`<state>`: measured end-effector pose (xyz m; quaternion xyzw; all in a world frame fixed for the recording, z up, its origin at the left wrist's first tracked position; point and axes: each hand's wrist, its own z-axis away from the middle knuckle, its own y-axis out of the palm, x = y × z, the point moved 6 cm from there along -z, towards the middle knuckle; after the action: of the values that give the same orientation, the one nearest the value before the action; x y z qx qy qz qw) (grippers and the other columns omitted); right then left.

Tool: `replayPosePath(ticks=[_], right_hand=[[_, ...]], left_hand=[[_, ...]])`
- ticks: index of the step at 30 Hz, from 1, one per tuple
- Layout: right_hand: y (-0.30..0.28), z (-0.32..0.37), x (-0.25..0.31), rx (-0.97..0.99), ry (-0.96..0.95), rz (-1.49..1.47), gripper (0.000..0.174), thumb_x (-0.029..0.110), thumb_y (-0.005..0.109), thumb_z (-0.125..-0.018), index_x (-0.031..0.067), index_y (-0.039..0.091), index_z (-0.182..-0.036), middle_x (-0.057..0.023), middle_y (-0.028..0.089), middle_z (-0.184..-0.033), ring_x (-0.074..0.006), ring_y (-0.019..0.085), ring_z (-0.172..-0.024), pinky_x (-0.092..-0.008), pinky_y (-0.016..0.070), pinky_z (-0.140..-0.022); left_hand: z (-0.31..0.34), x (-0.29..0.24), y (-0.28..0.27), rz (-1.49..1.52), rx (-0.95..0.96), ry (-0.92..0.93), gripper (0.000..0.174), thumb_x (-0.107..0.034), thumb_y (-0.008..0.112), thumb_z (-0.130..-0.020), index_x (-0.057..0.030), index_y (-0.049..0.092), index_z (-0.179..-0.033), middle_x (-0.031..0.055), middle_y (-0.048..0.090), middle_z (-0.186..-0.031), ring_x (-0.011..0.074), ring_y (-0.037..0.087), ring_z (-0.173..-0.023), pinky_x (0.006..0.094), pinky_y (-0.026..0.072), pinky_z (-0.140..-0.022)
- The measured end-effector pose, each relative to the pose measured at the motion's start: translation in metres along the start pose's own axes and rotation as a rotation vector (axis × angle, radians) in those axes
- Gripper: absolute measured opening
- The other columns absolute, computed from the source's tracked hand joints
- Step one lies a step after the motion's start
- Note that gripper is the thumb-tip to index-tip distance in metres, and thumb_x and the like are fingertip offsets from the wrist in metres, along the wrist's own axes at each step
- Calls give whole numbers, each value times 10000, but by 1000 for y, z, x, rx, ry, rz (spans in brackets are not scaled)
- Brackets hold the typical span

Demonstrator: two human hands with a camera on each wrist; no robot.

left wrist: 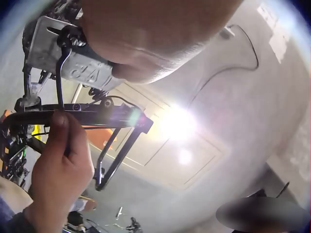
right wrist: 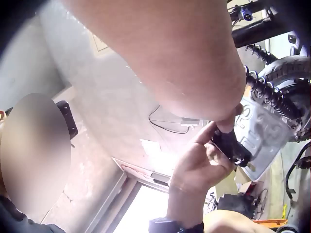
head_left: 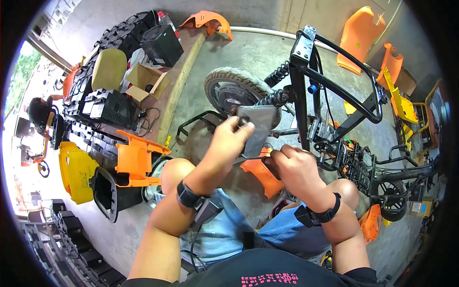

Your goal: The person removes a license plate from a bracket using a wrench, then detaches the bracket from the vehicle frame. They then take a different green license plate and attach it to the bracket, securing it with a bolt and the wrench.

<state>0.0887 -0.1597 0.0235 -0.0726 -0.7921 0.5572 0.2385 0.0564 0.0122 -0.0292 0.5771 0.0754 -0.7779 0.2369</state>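
Note:
My left hand (head_left: 230, 136) grips a license plate (head_left: 258, 125) at its near edge, where a black bracket (right wrist: 229, 145) sits against the plate. Raised characters show on the plate (left wrist: 87, 73) in both wrist views. Thumb and fingers of my right hand (head_left: 297, 166) pinch a thin, bent black rod (left wrist: 60, 82). The rod's far end meets dark hardware (left wrist: 70, 38) at the plate. Both hands are held above my lap. Close to the camera, my left hand (left wrist: 150, 39) hides part of the plate in the left wrist view.
A black motorcycle frame (head_left: 299, 91) with a rear wheel (head_left: 234, 93) stands just ahead. An orange panel (head_left: 263, 177) lies below my hands. Orange and yellow body parts (head_left: 136, 158) stand at left, near black crates (head_left: 112, 107) and a cardboard box (head_left: 147, 81). Another person (head_left: 43, 115) is at far left.

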Motion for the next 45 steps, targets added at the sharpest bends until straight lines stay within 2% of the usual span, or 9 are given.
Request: replayPosePath(ticks=[3, 5, 7, 15, 23, 25, 28, 37, 45], right_hand=[[-3, -1, -5, -95, 71, -129, 161, 214, 651, -889, 59, 652, -848, -121, 637, -767, -301, 659, -678, -387, 522, -596], [-5, -3, -10, -138, 154, -267, 191, 230, 644, -911, 48, 650, -854, -140, 637, -765, -320, 652, -668, -397, 511, -583], [1, -3, -19, 16, 394, -465, 247, 254, 620, -952, 18, 638, -882, -189, 613, -710, -358, 628, -637, -422, 468, -555], [10, -4, -13, 279, 544, -581, 349, 318, 568, -983, -13, 614, -882, -234, 583, -653, -421, 582, -619, -460, 432, -567], [14, -6, -18, 297, 524, -416, 391, 357, 525, -992, 0, 640, -880, -241, 614, -701, -437, 619, -702, -497, 452, -625], [10, -8, -18, 348, 581, -404, 389, 370, 527, -987, 17, 654, -886, -225, 629, -709, -424, 629, -710, -497, 460, -627], [14, -5, -19, 233, 440, -311, 402, 377, 557, -983, 8, 645, -850, -191, 591, -644, -395, 583, -597, -460, 447, -585], [11, -4, -8, 110, 184, -147, 206, 237, 635, -911, 54, 672, -822, -138, 661, -752, -335, 658, -677, -439, 507, -579], [8, 0, 1, 103, 52, -188, 186, 237, 696, -873, 53, 694, -850, -127, 626, -706, -330, 639, -629, -420, 512, -567]], left_hand=[[-6, -4, -24, 373, -247, 20, 171, -119, 597, -963, -20, 588, -1101, 35, 646, -957, 124, 609, -829, 283, 490, -755], [-15, 4, -34, 471, -240, 18, 217, -120, 581, -967, -27, 553, -1161, 71, 641, -1059, 167, 628, -930, 327, 498, -839], [-11, 1, -35, 622, -281, 13, 262, -127, 576, -968, -33, 526, -1208, 86, 624, -1122, 204, 625, -1014, 374, 494, -903], [-11, 13, -23, 732, -158, -101, 315, -203, 549, -983, -14, 554, -1235, 124, 646, -1189, 269, 623, -1103, 462, 481, -972], [-4, 0, -18, 692, -113, -85, 269, -197, 570, -975, -40, 571, -1192, 91, 654, -1152, 235, 625, -1077, 417, 469, -982], [-3, -3, -16, 605, -43, -48, 260, -152, 595, -961, -79, 517, -1198, 40, 619, -1110, 167, 621, -1021, 355, 503, -871], [6, -12, -10, 479, -20, -29, 226, -118, 607, -942, -50, 582, -1157, 34, 640, -1066, 145, 621, -986, 321, 500, -868], [12, -11, 9, -6, 198, -18, 276, -31, 638, -885, 0, 625, -1159, 48, 684, -995, 121, 645, -876, 265, 509, -809], [-5, 1, -19, 459, -118, -109, 215, -97, 604, -933, -34, 583, -1137, 53, 658, -985, 164, 654, -877, 324, 537, -796]])
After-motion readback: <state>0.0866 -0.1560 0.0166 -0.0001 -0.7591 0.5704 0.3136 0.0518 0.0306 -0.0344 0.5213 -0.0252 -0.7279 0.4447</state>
